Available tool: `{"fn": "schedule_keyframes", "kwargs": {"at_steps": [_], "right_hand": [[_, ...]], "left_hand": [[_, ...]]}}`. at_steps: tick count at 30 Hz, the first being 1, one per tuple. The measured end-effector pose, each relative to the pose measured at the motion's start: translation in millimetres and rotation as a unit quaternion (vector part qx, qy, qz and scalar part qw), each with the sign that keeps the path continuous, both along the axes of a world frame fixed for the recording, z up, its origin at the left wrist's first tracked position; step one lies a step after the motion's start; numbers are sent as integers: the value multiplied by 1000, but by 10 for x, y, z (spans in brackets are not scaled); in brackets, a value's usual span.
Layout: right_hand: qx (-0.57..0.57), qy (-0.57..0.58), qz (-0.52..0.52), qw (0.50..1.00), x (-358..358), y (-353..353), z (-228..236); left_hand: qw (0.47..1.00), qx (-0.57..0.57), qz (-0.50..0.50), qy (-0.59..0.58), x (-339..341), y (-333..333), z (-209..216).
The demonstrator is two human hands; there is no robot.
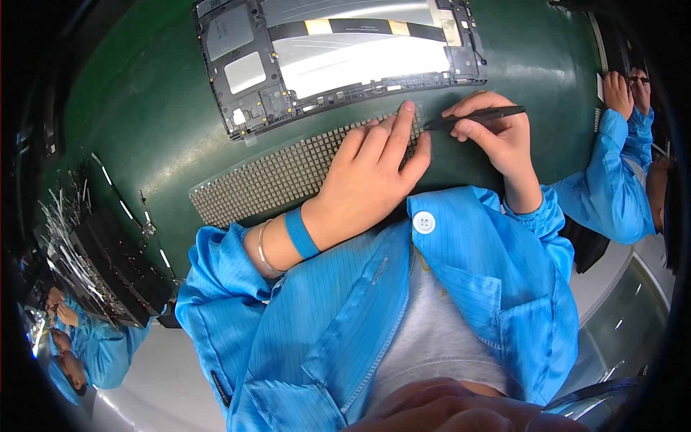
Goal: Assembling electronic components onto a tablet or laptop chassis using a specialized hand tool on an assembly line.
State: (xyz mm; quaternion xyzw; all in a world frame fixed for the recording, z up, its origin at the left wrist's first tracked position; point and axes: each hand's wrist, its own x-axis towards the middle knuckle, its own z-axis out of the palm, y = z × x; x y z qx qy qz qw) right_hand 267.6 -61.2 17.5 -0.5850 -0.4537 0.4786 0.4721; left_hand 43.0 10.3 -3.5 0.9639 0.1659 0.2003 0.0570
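My left hand (371,162) lies with fingers stretched over a sheet of small grey-brown square pads (266,178), laid out in close rows on a clear backing. Its index fingertip rests near the sheet's right end. In my right hand (504,129) is a pair of slim black tweezers (489,114), pinched between thumb and fingers. The tweezers point left, with their tips at the right end of the sheet; whether they grip a pad is too small to tell. Just beyond the sheet lies an opened tablet-like housing (277,83) with a black frame and shiny silver panel.
A green mat (155,122) covers the table. Thin strips with small parts (147,227) lie at the left, next to a dense stack of dark strip-like parts (101,266). Co-workers in blue sleeves sit at the right (612,173) and lower left (108,345).
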Motion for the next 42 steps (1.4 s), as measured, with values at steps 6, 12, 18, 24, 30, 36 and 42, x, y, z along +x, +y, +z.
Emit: {"fn": "schedule_keyframes", "kwargs": {"at_steps": [6, 12, 18, 24, 30, 36, 42], "right_hand": [[-1, 17, -10, 1000, -15, 21, 0], [-9, -17, 18, 1000, -3, 52, 26], [44, -54, 33, 997, -12, 22, 31], [192, -47, -52, 979, -1, 59, 174], [256, -122, -24, 959, 84, 290, 304], [230, -155, -21, 961, 80, 294, 322], [239, -163, -11, 957, 102, 301, 329]], "left_hand": [[1000, 10, -2, -2, -4, 5, -4], [1000, 12, -1, -8, 4, 10, -10], [1000, 8, 0, -11, 9, 5, 0], [1000, 9, 4, -11, 14, 5, -18], [1000, 7, 5, -12, 7, 7, 0], [1000, 5, 9, -13, -7, -3, -14], [1000, 9, 10, -17, -1, -1, -12]]}}
